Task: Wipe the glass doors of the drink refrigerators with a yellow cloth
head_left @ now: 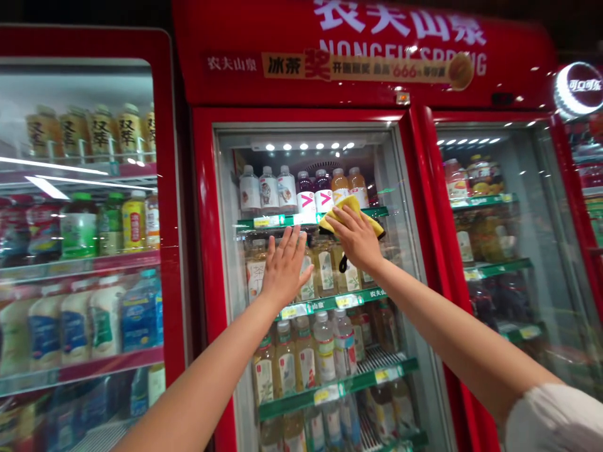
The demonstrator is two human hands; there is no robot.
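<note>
A yellow cloth (347,210) with a dark edge and a small black loop lies against the glass door (400,270) of a red drinks cooler (207,188). My right hand (354,237) is on the cloth, its fingers spread over it and pressing it to the glass. To the left, my left hand (285,267) is raised in front of the same door, fingers apart, holding nothing. Behind the glass, bottles (267,191) stand in rows on shelves with green edges (313,306). My palms are hidden from view.
A second cooler with stocked shelves (108,260) stands at the left. Another glass door (499,245) is at the right, and a round lit sign (578,90) hangs beyond it. Red door frames (426,207) separate the glass panels.
</note>
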